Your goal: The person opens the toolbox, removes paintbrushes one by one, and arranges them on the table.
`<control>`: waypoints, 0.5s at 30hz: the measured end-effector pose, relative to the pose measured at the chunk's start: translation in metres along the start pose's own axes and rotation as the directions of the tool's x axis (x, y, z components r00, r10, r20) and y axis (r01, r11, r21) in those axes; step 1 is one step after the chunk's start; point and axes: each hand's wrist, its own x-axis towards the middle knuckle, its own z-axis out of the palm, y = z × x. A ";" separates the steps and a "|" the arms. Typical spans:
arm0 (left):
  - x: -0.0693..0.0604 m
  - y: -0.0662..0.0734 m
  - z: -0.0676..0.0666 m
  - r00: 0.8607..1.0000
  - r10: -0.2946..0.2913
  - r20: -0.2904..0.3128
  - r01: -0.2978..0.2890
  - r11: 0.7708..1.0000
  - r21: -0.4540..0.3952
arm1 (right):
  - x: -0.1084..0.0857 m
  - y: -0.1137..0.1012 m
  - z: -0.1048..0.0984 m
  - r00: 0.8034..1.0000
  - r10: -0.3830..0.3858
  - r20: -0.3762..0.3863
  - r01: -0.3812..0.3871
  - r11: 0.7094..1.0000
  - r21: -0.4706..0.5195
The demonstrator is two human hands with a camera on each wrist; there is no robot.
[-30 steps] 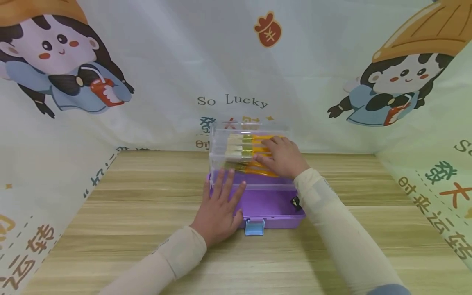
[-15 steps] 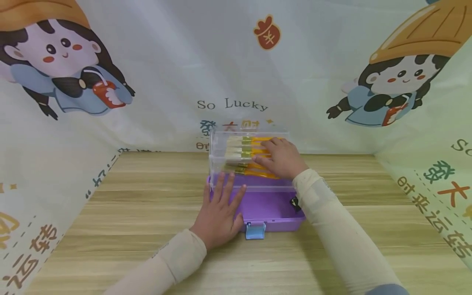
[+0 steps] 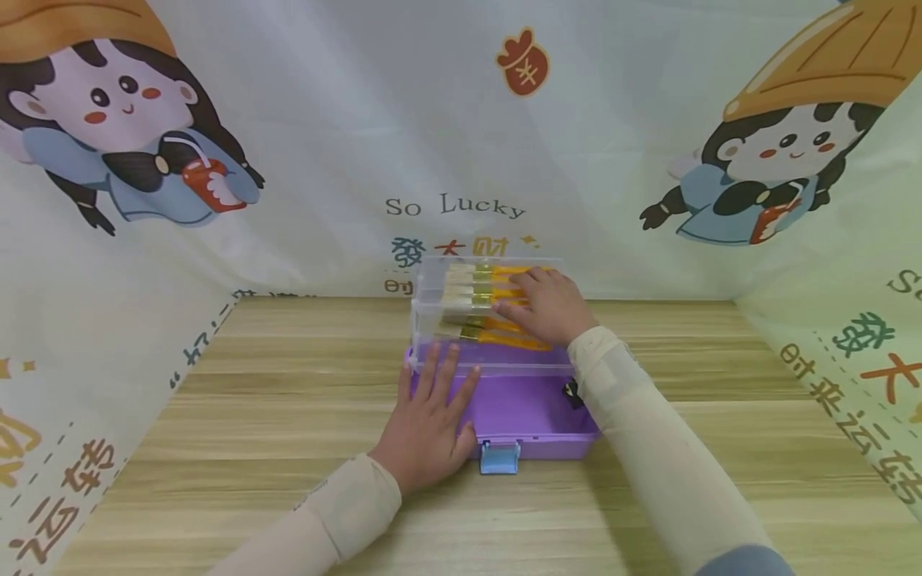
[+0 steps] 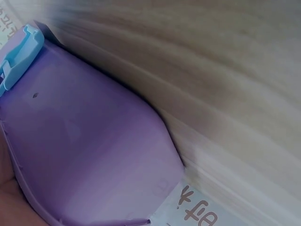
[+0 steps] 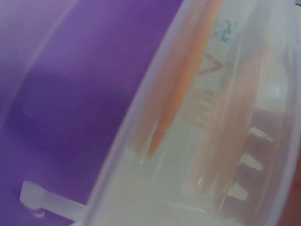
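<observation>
A purple plastic box [image 3: 529, 406] stands on the table with its blue latch [image 3: 500, 458] hanging down in front. At its back rises a clear plastic part [image 3: 428, 320], a tray or lid, holding several paintbrushes [image 3: 479, 288] with orange handles and pale bristles. My left hand [image 3: 432, 436] lies with straight, spread fingers over the box's left side. Over the brush handles is my right hand [image 3: 551, 308], thumb and fingers apart; whether it grips anything is unclear. The right wrist view shows an orange brush handle [image 5: 181, 84] inside the clear part.
A small black item [image 3: 572, 394] lies at the right inside the box. The wooden-look table [image 3: 302, 400] extends to both sides. A printed cloth [image 3: 346, 144] hangs behind and beside it. A white plastic arm [image 5: 56, 202] shows in the right wrist view.
The top edge of the clear part sits slightly lower, and the box front looks a little nearer. The head view also shifted slightly. Both hands stay almost where they were.
</observation>
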 end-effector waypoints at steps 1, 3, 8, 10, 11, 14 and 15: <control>0.000 0.000 0.000 1.000 0.002 -0.004 -0.002 1.000 -0.002 | 0.001 0.001 0.001 1.000 0.003 0.002 -0.003 1.000 -0.003; -0.001 0.000 0.001 1.000 0.001 -0.006 -0.001 1.000 -0.009 | 0.004 0.002 0.003 1.000 0.005 0.010 -0.005 1.000 -0.007; -0.002 0.001 0.001 1.000 -0.007 0.004 0.007 1.000 -0.015 | 0.010 0.004 0.008 1.000 0.006 0.028 -0.006 1.000 -0.011; -0.002 0.001 0.001 1.000 -0.007 0.008 0.007 1.000 -0.010 | 0.012 0.005 0.010 1.000 0.007 0.030 -0.007 1.000 -0.006; -0.002 0.001 0.001 1.000 -0.006 0.008 0.006 1.000 -0.007 | 0.012 0.006 0.012 0.999 0.009 0.032 -0.009 1.000 -0.004; -0.002 0.002 0.001 1.000 -0.001 0.014 0.001 1.000 -0.005 | 0.012 0.009 0.015 0.999 0.015 0.039 -0.015 1.000 -0.001; -0.003 0.002 0.001 1.000 0.000 0.018 0.000 1.000 -0.004 | 0.013 0.010 0.016 0.999 0.016 0.042 -0.016 1.000 -0.004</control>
